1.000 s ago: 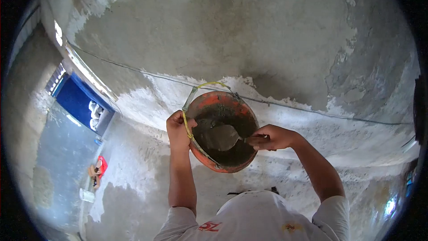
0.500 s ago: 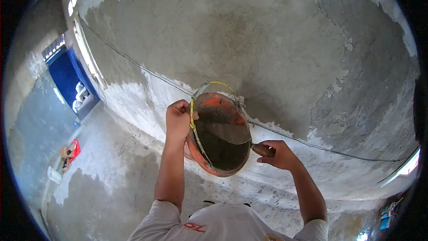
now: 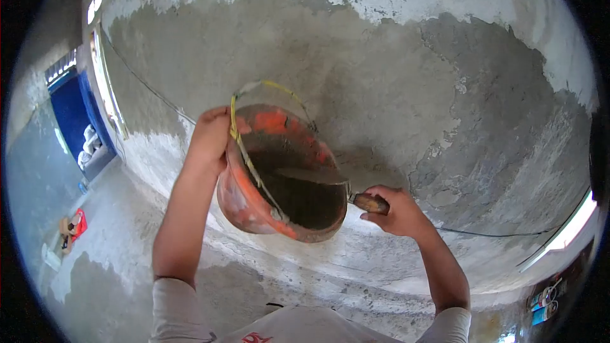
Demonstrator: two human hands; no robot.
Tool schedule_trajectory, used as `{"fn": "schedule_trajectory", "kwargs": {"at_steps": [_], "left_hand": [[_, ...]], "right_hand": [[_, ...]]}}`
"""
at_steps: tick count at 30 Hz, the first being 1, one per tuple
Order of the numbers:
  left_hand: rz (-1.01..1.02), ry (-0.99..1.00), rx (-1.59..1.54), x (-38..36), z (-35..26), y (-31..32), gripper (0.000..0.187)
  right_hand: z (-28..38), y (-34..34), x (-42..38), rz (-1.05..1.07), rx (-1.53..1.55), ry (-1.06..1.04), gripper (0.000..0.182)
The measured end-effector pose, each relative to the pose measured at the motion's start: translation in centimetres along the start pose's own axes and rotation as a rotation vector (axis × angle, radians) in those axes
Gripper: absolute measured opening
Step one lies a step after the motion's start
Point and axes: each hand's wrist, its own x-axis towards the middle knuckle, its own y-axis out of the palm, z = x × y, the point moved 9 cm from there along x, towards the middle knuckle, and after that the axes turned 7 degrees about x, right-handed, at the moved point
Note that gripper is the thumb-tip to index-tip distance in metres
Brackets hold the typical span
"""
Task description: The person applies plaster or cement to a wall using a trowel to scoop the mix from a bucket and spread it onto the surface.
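Note:
My left hand (image 3: 210, 138) grips the upper left rim of an orange, mortar-stained bucket (image 3: 236, 200), beside its yellow wire handle (image 3: 233, 114). The bucket is held up off the floor and tilted, with its mouth toward me. Dark grey mortar (image 3: 298, 200) lies inside. My right hand (image 3: 403, 211) is closed around the brown wooden handle of a trowel (image 3: 372, 203). The trowel's blade reaches over the bucket's right rim into its inside, and part of the blade is lost against the dark mortar.
A wall with a broad patch of grey plaster (image 3: 394, 76) and whitish edges rises in front. A thin cable (image 3: 146, 82) runs along it. To the left are a blue door (image 3: 68, 105), white sacks (image 3: 89, 146) and a red bag (image 3: 79, 223) on the floor.
My left hand and the bucket have shifted left, and the bucket leans more and looks larger. The trowel stays in my right hand, its blade still inside the bucket. The view has shifted slightly.

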Motion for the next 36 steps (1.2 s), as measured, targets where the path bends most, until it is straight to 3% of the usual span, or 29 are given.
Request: {"fn": "schedule_trajectory", "kwargs": {"at_steps": [6, 13, 15, 19, 23, 27, 31, 33, 36], "left_hand": [[0.105, 0.016, 0.028, 1.8, -4.3, 1.7, 0.019], [0.085, 0.04, 0.033, 4.6, -7.4, 2.0, 0.013], [0.108, 0.031, 0.058, 6.6, -8.3, 1.7, 0.011], [0.04, 0.105, 0.088, 10.4, -11.4, 1.3, 0.016], [0.076, 0.162, 0.187, 9.9, -14.4, 2.3, 0.017], [0.07, 0.198, 0.112, 10.2, -13.5, 1.8, 0.016], [0.032, 0.213, 0.094, 7.0, -11.4, 0.3, 0.017], [0.051, 0.243, 0.051, 5.9, -10.1, -0.5, 0.018], [0.047, 0.239, 0.086, 5.4, -8.0, -2.4, 0.02]], "right_hand": [[4.3, -4.5, 0.8, -0.225, -0.3, -0.071, 0.042], [7.2, -10.3, 4.3, -0.368, -0.254, -0.225, 0.037], [6.9, -12.5, 6.4, -0.362, -0.018, -0.185, 0.032], [7.4, -17.2, 11.2, -0.435, -0.005, -0.18, 0.031], [6.4, -20.2, 15.5, -0.582, 0.008, -0.003, 0.041], [5.0, -21.6, 14.3, -0.689, -0.242, 0.077, 0.049], [3.3, -22.6, 9.4, -0.754, -0.211, 0.143, 0.053], [2.9, -23.4, 6.8, -0.917, -0.14, 0.216, 0.056], [5.8, -21.5, 8.5, -0.951, -0.208, 0.058, 0.057]]}}
